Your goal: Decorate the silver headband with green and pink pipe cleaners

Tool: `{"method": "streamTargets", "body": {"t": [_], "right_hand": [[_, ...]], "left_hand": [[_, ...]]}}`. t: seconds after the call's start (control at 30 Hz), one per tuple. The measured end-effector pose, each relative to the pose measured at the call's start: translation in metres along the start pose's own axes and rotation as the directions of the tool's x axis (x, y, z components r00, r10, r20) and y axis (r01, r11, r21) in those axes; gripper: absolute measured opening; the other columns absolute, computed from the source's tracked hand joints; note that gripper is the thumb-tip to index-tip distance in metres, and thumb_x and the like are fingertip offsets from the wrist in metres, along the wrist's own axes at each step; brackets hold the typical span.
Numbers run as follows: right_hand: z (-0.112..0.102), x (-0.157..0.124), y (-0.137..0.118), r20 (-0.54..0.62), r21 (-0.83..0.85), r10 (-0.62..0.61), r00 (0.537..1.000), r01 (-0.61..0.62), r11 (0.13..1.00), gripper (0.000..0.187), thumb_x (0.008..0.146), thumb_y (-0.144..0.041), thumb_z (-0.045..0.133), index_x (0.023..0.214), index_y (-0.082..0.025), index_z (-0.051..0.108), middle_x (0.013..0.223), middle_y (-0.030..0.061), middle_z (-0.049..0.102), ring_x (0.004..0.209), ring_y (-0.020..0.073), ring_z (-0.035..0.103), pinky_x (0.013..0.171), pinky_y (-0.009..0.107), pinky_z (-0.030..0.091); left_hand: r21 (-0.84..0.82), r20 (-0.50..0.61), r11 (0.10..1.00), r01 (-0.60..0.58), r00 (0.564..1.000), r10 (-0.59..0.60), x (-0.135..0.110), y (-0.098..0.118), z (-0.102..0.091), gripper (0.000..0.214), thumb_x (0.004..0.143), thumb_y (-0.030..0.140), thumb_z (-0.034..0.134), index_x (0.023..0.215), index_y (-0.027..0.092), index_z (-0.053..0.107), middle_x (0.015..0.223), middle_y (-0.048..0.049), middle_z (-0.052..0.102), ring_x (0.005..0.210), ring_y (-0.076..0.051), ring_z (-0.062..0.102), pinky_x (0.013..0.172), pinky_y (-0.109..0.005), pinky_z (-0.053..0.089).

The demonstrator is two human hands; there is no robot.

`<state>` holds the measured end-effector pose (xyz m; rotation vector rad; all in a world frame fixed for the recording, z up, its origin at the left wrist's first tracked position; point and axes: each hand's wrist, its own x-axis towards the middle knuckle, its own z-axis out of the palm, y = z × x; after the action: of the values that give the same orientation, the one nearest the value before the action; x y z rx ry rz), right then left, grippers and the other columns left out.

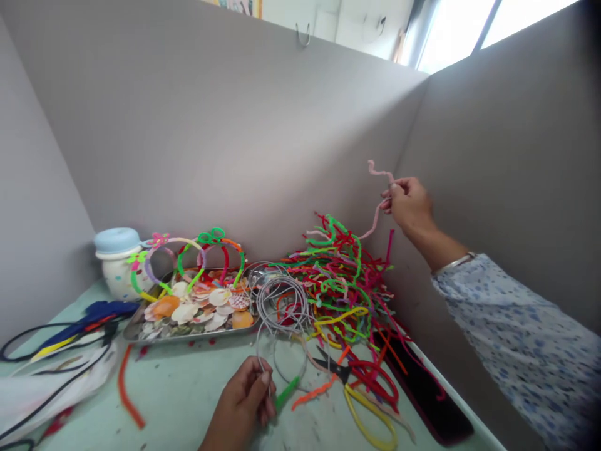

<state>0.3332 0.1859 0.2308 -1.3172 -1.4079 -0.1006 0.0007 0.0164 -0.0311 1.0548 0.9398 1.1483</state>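
My right hand (409, 203) is raised over the right side of the table and pinches a pale pink pipe cleaner (376, 219). Its upper end kinks above the fingers and its lower end hangs down to the tangled heap of coloured pipe cleaners (338, 275). Low in the middle, my left hand (246, 394) is closed on a thin grey wire (258, 351). A short green pipe cleaner piece (287, 393) sticks out beside those fingers. Loops of coiled grey wire (284, 304) stand just behind that hand.
Scissors (370, 401) with red and yellow handles lie at right, beside a dark flat case (422, 388). A metal tray (188, 335) holds shells and pipe-cleaner-wrapped headbands (176, 241). A lidded jar (117, 266), dark cables (61, 369) and an orange strip (124, 388) are left. Grey panels (211, 125) enclose the table.
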Motion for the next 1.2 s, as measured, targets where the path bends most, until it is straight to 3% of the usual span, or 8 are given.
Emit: {"method": "streamTargets", "body": {"t": [0.13,0.33,0.47,0.6,0.8,0.87,1.0,1.2], "right_hand": [[-0.003,0.004,-0.014,0.056,-0.055,0.074,0.996,-0.071,0.996,0.015,0.089,-0.018,0.039,0.093,-0.016,0.053,0.076,0.0070,0.068,0.049,0.0147,0.060,0.048,0.027,0.045],[-0.011,-0.006,-0.032,0.105,-0.291,-0.137,0.985,0.162,0.943,0.009,0.073,-0.018,0.068,0.081,-0.019,0.063,0.066,0.0028,0.065,0.064,0.0210,0.060,0.066,0.033,0.045],[-0.018,-0.014,-0.044,0.010,-0.485,-0.336,0.942,0.298,0.822,0.019,0.089,-0.024,0.051,0.105,-0.022,0.061,0.086,0.0077,0.068,0.074,0.0237,0.062,0.069,0.037,0.045],[-0.025,-0.015,-0.054,0.051,-0.465,-0.353,0.934,0.336,0.819,0.017,0.085,-0.024,0.058,0.101,-0.025,0.062,0.078,0.0034,0.067,0.069,0.0221,0.062,0.067,0.036,0.047],[-0.033,-0.035,-0.075,-0.270,-0.064,-0.387,0.881,0.385,0.921,0.024,0.091,-0.029,0.051,0.114,-0.027,0.056,0.085,0.0020,0.062,0.063,0.0159,0.061,0.060,0.031,0.047],[-0.031,-0.052,-0.081,-0.285,0.220,-0.253,0.924,0.320,0.922,0.020,0.089,-0.026,0.054,0.108,-0.024,0.057,0.077,-0.0002,0.060,0.051,0.0116,0.055,0.049,0.026,0.042],[-0.020,-0.110,-0.085,0.015,0.561,0.076,0.997,-0.071,0.825,0.010,0.082,-0.026,0.062,0.092,-0.026,0.061,0.072,-0.0026,0.057,0.047,0.0093,0.050,0.042,0.023,0.038],[0.010,-0.219,-0.064,0.437,0.570,0.343,0.832,-0.551,0.610,0.019,0.081,-0.035,0.064,0.094,-0.023,0.059,0.071,-0.0040,0.058,0.045,0.0065,0.048,0.040,0.019,0.039]], "left_hand": [[0.015,-0.003,1.000,-0.006,1.000,0.006,0.000,-0.001,0.000,0.038,0.076,0.053,0.065,0.080,0.017,0.055,0.059,0.0017,0.059,0.040,-0.008,0.050,0.038,-0.017,0.036],[0.009,0.043,1.000,0.024,0.999,-0.024,0.000,0.002,-0.002,0.037,0.077,0.052,0.065,0.082,0.017,0.055,0.063,0.0016,0.059,0.041,-0.008,0.051,0.039,-0.017,0.035],[-0.003,0.044,0.999,0.037,0.998,-0.037,0.001,0.003,-0.002,0.039,0.075,0.053,0.066,0.084,0.017,0.055,0.062,0.0019,0.058,0.042,-0.008,0.052,0.040,-0.017,0.036],[-0.013,0.045,0.999,0.051,0.998,-0.051,0.001,0.003,-0.002,0.038,0.074,0.052,0.067,0.085,0.017,0.055,0.063,0.0019,0.059,0.042,-0.008,0.052,0.039,-0.017,0.035],[-0.027,0.010,0.997,0.074,0.997,-0.074,-0.002,0.012,0.000,0.039,0.072,0.050,0.068,0.085,0.016,0.055,0.062,0.0026,0.058,0.042,-0.008,0.051,0.040,-0.018,0.036],[-0.036,0.010,0.997,0.071,0.997,-0.071,-0.003,0.015,0.001,0.037,0.074,0.048,0.067,0.087,0.016,0.055,0.063,0.0025,0.058,0.044,-0.008,0.052,0.042,-0.019,0.038],[-0.058,0.003,0.993,0.105,0.995,-0.105,-0.004,0.019,0.001,0.038,0.076,0.046,0.065,0.094,0.015,0.054,0.065,0.0025,0.058,0.045,-0.008,0.053,0.043,-0.019,0.038],[0.010,-0.030,0.996,0.093,0.995,-0.092,-0.005,0.020,0.001,0.053,0.078,0.047,0.062,0.116,0.013,0.047,0.067,0.0026,0.058,0.045,-0.009,0.054,0.042,-0.020,0.038]]}}
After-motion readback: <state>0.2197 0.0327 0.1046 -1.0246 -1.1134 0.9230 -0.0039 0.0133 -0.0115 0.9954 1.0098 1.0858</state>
